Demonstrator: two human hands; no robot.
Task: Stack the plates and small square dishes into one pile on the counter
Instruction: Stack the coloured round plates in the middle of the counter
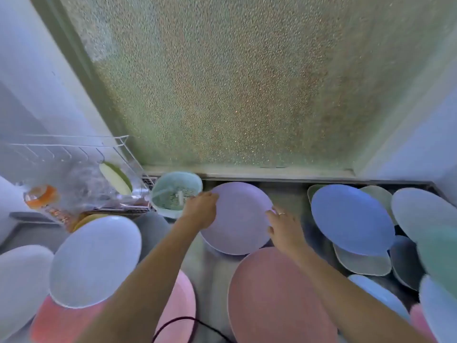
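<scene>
A lilac round plate (241,216) lies at the back middle of the counter. My left hand (201,211) grips its left rim and my right hand (284,227) grips its right rim. In front of it lies a large dusty-pink plate (274,298). A blue plate (351,219) rests tilted on pale green square dishes (363,264) at the right. More plates overlap at the far right: a pale one (420,211) and a green one (440,253). At the left sit a white plate (96,258), a pink plate (178,308) and a pale plate (19,280).
A mint colander (174,194) stands just left of the lilac plate. A white wire dish rack (81,154) with a green-rimmed dish (115,178) fills the back left, beside an orange bottle (44,200). A frosted window (222,82) rises behind. A dark cable (183,323) crosses the front.
</scene>
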